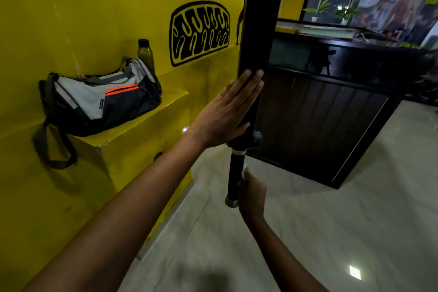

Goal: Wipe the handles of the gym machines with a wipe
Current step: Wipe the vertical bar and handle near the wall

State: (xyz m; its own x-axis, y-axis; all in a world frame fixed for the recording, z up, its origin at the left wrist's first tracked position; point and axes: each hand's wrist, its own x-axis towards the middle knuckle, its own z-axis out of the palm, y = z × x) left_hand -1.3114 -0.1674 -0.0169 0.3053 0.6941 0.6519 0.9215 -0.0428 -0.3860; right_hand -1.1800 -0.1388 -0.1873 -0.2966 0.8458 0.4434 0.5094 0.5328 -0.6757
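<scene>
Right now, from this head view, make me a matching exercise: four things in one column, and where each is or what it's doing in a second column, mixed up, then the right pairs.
Things:
1. left hand
2. right hand
3. duffel bag
4. bottle

States:
A. lies on the yellow ledge
B. stands behind the bag, by the wall
C. flat, fingers straight, against the black upright
D. holds a white wipe at the black handle

Pairs: 1-C, 2-D, 3-A, 4-B
</scene>
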